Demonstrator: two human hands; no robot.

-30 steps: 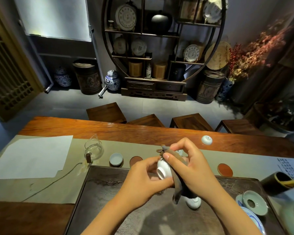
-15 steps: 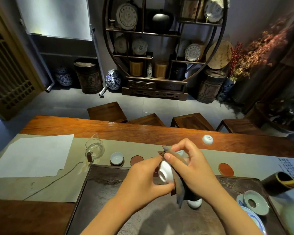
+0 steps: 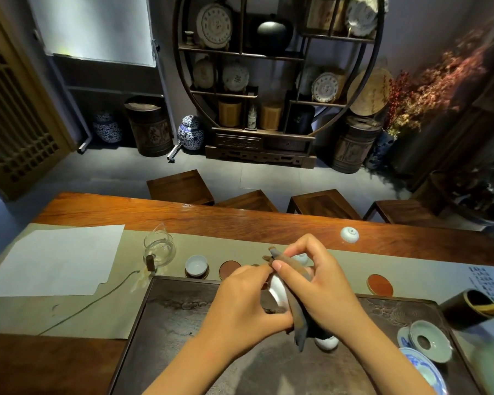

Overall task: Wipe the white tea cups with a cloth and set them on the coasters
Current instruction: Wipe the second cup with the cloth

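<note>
My left hand [image 3: 241, 303] grips a white tea cup [image 3: 277, 290] above the dark tea tray [image 3: 183, 323]. My right hand [image 3: 317, 283] presses a dark brown cloth [image 3: 298, 317] against that cup; the cloth hangs down below it. Another white cup [image 3: 196, 265] stands on a coaster at the left of the row. Beside it lies a bare brown coaster [image 3: 230, 269], and a red coaster [image 3: 380, 285] lies to the right. A white cup [image 3: 327, 342] sits on the tray under the cloth. One more cup [image 3: 349, 234] lies upside down on the wooden table. Behind my right hand another cup [image 3: 302, 258] is partly hidden.
A glass pitcher [image 3: 159, 249] stands left of the coasters, next to white paper [image 3: 54, 258] on the beige runner. A green lid and blue-white saucers [image 3: 429, 344] sit at the tray's right end, by a dark holder [image 3: 468, 309]. Wooden stools stand beyond the table.
My left hand has turned the cup, so its mouth now faces more to the left and edge-on. The cloth has slid round the cup with my right hand.
</note>
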